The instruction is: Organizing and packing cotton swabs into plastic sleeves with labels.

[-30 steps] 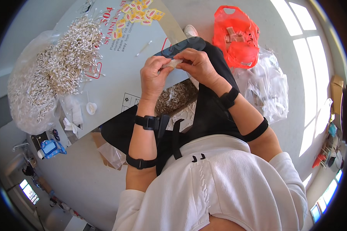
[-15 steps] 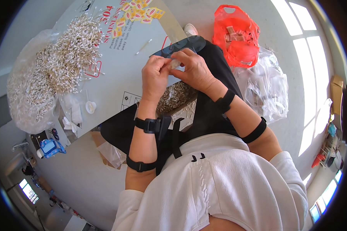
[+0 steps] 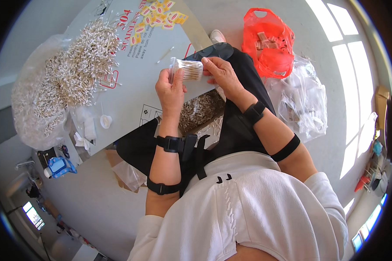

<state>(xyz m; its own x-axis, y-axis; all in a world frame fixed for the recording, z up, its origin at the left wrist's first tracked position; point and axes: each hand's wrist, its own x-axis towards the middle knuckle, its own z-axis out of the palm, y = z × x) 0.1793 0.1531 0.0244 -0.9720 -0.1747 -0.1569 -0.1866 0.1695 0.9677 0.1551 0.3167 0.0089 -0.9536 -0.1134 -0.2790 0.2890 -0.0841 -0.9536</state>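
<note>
My left hand [image 3: 170,89] and my right hand [image 3: 221,74] both hold a small clear packet of cotton swabs [image 3: 188,69] above the edge of a grey board [image 3: 148,82]. The left hand grips its left end, and the right hand's fingers pinch its right end. A large heap of loose cotton swabs [image 3: 80,61] lies on the board to the left. More swabs fill a box [image 3: 200,111] on my lap under the hands.
Small yellow and red packets [image 3: 161,17] lie at the board's far end. An orange plastic bag [image 3: 270,41] and clear plastic bags [image 3: 305,102] sit on the floor to the right. A clear bag of swabs [image 3: 32,108] lies at the left.
Both hands have lifted slightly and spread apart, so the swab packet now shows stretched between them; before it was mostly covered by the fingers.
</note>
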